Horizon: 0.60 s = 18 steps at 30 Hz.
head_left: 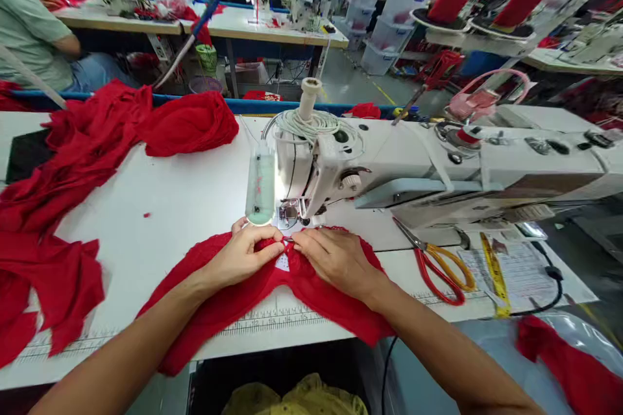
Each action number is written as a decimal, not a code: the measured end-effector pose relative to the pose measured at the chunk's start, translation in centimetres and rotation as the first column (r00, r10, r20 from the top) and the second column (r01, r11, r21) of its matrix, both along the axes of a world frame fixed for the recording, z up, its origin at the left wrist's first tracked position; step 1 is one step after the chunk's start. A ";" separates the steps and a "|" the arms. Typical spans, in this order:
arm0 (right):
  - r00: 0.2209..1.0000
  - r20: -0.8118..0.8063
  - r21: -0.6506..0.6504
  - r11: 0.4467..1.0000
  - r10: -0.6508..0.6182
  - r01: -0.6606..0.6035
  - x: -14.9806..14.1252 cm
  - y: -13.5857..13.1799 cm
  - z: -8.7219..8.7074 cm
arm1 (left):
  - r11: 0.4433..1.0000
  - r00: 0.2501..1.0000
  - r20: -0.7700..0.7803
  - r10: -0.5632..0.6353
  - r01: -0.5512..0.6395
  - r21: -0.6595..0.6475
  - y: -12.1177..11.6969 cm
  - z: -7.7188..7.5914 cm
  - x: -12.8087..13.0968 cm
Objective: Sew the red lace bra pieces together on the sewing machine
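My left hand [250,253] and right hand [335,259] pinch the upper middle of a red garment [185,331], spread on a white table [170,207] just before the presser foot [288,214] of a sewing machine [399,149]. Doing this well, I judge, takes an even grip, flat cloth and fingertips clear of the foot. My fingers hide the pinched edge; a dark sliver [288,239] between them is too small to identify.
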State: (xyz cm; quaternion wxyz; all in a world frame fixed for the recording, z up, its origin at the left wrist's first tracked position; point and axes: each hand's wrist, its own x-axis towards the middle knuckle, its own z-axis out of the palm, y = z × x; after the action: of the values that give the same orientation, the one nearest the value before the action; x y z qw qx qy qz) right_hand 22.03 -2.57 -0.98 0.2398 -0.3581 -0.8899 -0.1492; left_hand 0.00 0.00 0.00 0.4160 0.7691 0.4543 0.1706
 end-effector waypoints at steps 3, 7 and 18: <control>1.000 0.023 0.014 1.000 0.004 -0.005 -0.1 -0.1 0.0 | 1.000 1.000 -0.002 0.004 -0.004 -0.002 -0.1 -0.1 -0.1; 0.998 0.064 0.112 0.993 0.025 -0.032 -0.1 -0.1 0.3 | 1.000 1.000 0.002 0.005 -0.005 0.001 -0.2 -0.2 -0.1; 0.993 0.117 0.100 0.994 0.026 -0.037 -0.1 -0.3 0.3 | 1.000 1.000 -0.020 0.013 -0.013 -0.008 -0.2 -0.2 0.0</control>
State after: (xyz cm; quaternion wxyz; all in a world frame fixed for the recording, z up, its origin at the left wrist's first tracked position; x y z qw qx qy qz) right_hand 21.97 -2.84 -0.66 0.2085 -0.3221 -0.8990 -0.2112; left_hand -0.02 -0.20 -0.23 0.4134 0.7660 0.4643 0.1638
